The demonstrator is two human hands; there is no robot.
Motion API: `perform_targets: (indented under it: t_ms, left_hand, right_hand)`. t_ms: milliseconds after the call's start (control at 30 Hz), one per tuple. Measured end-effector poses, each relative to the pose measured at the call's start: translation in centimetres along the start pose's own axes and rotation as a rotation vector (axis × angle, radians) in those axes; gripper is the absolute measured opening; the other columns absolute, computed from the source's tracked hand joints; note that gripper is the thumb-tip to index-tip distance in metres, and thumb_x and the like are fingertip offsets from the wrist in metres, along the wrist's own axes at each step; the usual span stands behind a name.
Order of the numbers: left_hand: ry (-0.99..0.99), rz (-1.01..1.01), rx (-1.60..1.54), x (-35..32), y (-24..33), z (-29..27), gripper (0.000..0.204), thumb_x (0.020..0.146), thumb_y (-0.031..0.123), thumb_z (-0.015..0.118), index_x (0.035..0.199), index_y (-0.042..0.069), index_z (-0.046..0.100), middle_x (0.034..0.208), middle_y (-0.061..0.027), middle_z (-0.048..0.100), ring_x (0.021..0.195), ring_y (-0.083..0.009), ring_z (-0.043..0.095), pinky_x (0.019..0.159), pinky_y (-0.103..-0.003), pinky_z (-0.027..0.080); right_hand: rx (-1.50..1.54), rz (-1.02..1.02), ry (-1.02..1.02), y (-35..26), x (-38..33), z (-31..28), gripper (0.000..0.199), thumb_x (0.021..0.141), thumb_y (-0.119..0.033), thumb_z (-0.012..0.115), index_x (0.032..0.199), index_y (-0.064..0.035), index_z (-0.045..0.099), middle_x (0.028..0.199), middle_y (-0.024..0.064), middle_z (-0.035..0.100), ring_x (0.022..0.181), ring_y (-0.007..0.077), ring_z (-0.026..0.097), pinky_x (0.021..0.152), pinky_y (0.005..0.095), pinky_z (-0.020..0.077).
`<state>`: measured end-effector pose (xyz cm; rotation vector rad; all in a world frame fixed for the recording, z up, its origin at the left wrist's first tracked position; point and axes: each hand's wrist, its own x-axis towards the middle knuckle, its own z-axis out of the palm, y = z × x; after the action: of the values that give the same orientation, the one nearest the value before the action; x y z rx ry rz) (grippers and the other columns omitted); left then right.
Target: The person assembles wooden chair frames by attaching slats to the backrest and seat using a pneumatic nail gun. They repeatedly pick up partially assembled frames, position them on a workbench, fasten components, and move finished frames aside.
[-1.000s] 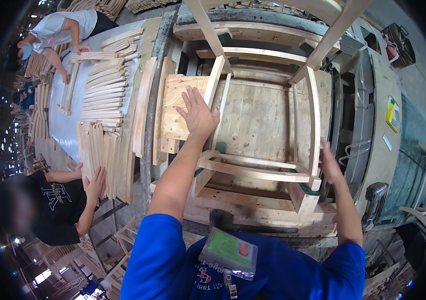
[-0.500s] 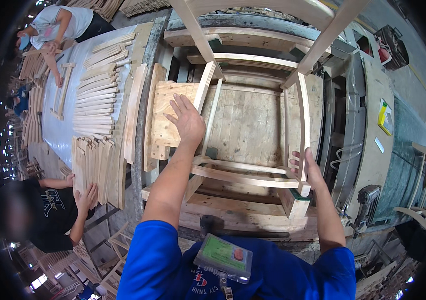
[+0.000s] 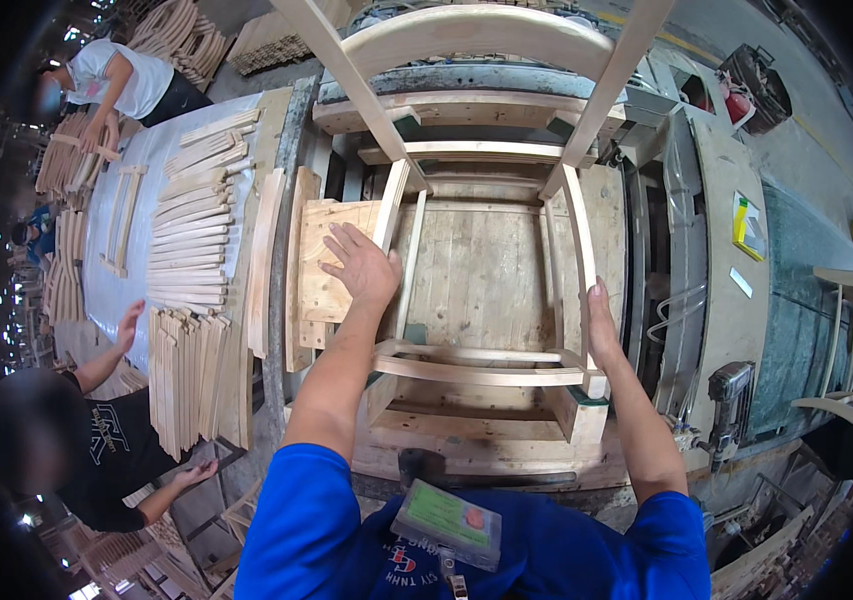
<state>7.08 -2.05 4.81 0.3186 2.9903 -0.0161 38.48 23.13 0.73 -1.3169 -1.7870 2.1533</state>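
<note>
A pale wooden chair frame [image 3: 486, 375] lies in a wooden jig [image 3: 481, 255], its curved back rail at the far side. My left hand [image 3: 364, 270] has its fingers spread over a plywood block [image 3: 324, 235], with its inner edge against the frame's left side rail [image 3: 392, 205]. My right hand [image 3: 601, 325] lies stretched along the outer face of the right side rail [image 3: 579, 225], close to the near corner. Neither hand is wrapped around the wood.
At left, a table carries rows of wooden slats [image 3: 191, 240] and a nearer stack [image 3: 181, 375]. Two co-workers stand beside it. On the right are a nail gun [image 3: 731, 395], a yellow box [image 3: 747, 228] and another chair frame [image 3: 846, 350].
My right hand's fingers, earlier curled over the right rail, now lie along its outside. The left hand stays spread beside its rail. The nearer co-worker's hands have come off the slat stack.
</note>
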Motion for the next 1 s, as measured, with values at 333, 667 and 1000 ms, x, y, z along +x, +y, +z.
perform_targets:
  t_ms: [333, 667, 1000]
  left_hand:
    - [-0.014, -0.13, 0.061, 0.8, -0.1, 0.3, 0.103, 0.087, 0.037, 0.075, 0.157, -0.013, 0.018, 0.166, -0.035, 0.015, 0.153, -0.0563, 0.015, 0.119, -0.072, 0.021]
    - [0.018, -0.032, -0.04, 1.4, 0.5, -0.3, 0.099, 0.088, 0.029, 0.073, 0.155, -0.017, 0.018, 0.162, -0.0411, 0.016, 0.151, -0.0606, 0.013, 0.126, -0.062, 0.013]
    - [0.079, -0.017, -0.049, 1.4, -0.1, 0.7, 0.096, 0.087, 0.027, 0.073, 0.154, -0.018, 0.022, 0.161, -0.0421, 0.018, 0.149, -0.0615, 0.018, 0.125, -0.062, 0.014]
  right_hand:
    - [-1.204, -0.374, 0.528, -6.4, -13.3, -10.3, 0.039, 0.093, -0.017, 0.07, 0.127, 0.0014, 0.063, 0.118, 0.0249, 0.068, 0.107, 0.046, 0.065, 0.092, 0.0492, 0.0527]
    - [-1.637, 0.272, 0.768, 5.0, -28.7, -18.1, 0.029, 0.102, -0.026, 0.056, 0.105, 0.0021, 0.063, 0.076, 0.0235, 0.071, 0.072, 0.0448, 0.07, 0.066, 0.0529, 0.056]
    - [-1.73, 0.313, 0.704, 3.6, -28.5, -17.6, 0.033, 0.1, -0.031, 0.059, 0.102, 0.0022, 0.061, 0.083, 0.0228, 0.073, 0.078, 0.04, 0.074, 0.07, 0.0499, 0.0584]
